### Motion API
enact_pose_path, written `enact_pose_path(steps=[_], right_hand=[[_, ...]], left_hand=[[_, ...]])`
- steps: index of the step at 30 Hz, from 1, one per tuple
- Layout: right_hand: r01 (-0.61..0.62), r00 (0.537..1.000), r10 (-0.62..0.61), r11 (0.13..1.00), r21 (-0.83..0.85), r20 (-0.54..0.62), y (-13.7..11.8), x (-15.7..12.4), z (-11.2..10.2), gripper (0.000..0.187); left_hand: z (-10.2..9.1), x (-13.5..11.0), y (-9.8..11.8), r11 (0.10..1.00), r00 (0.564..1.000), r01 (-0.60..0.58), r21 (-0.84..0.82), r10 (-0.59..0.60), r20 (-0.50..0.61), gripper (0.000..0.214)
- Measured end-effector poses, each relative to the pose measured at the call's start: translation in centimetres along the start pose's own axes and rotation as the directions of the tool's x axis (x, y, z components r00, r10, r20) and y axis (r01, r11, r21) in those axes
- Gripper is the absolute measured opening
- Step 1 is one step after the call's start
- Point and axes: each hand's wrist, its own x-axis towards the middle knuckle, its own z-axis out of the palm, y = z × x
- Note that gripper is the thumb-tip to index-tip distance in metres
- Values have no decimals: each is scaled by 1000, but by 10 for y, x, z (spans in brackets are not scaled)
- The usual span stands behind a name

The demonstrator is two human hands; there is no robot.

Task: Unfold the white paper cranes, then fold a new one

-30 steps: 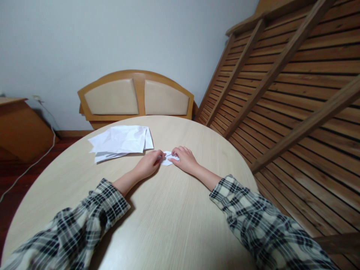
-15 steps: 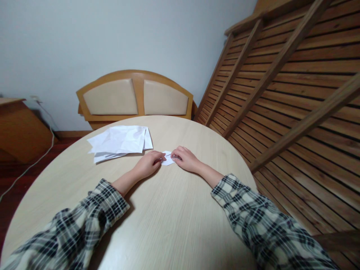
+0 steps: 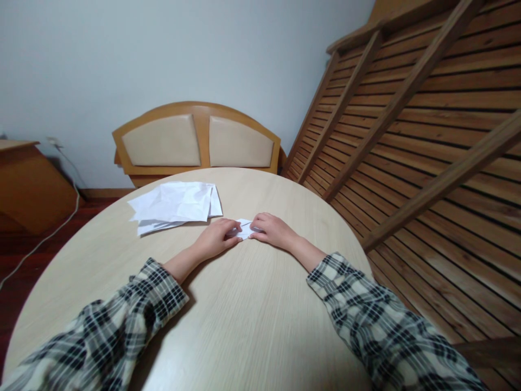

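A small piece of folded white paper (image 3: 245, 229) lies on the round table, between my two hands. My left hand (image 3: 215, 237) grips its left side, the thumb at the near edge and the fingers over the top. On the right side, my right hand (image 3: 272, 230) holds it in the same way, thumb nearer me and fingers bent above. Parts of the paper are hidden under the fingers. A dark line, perhaps a fold gap, shows across its upper part.
Several creased white sheets (image 3: 175, 203) lie stacked at the back left of the pale wooden table (image 3: 244, 320). Behind it stands a padded headboard (image 3: 197, 136). A slatted wooden frame (image 3: 407, 136) leans along the right. A cable (image 3: 61, 228) runs down at the left.
Both thumbs have shifted toward the near edge of the folded paper and now show apart from the fingers. The paper stays in nearly the same spot.
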Motion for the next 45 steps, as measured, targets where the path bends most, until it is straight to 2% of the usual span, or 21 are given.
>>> enact_pose_path(steps=[7, 15, 20, 29, 37, 41, 45], right_hand=[[21, 1000, -20, 999, -46, 6, -5, 1, -3, 19], [15, 1000, -15, 997, -78, -6, -4, 0, 0, 19], [13, 1000, -14, 998, -67, -9, -7, 0, -1, 18], [12, 998, -16, 996, -84, -56, -15, 1, 0, 14], [-18, 995, 9, 995, -97, -96, -16, 3, 0, 13], [-80, 986, 66, 993, -84, -153, -16, 4, 2, 15], [-144, 959, 130, 989, -37, -252, -13, 4, 5, 17]], left_hand=[[-1, 0, 1, 1000, 1000, 18, -12, -18, -12, 26], [-3, -1, 5, 997, 1000, -23, 73, 22, 11, 19], [-2, -2, 6, 996, 1000, -18, 82, 18, -9, 25], [-4, -2, 8, 996, 1000, -17, 90, 18, -13, 16], [-9, -3, 14, 997, 995, 79, 4, -78, -65, 23], [-10, -5, 16, 985, 978, 112, -132, -132, -161, 22], [-7, -3, 9, 954, 906, 69, -292, -182, -382, 34]])
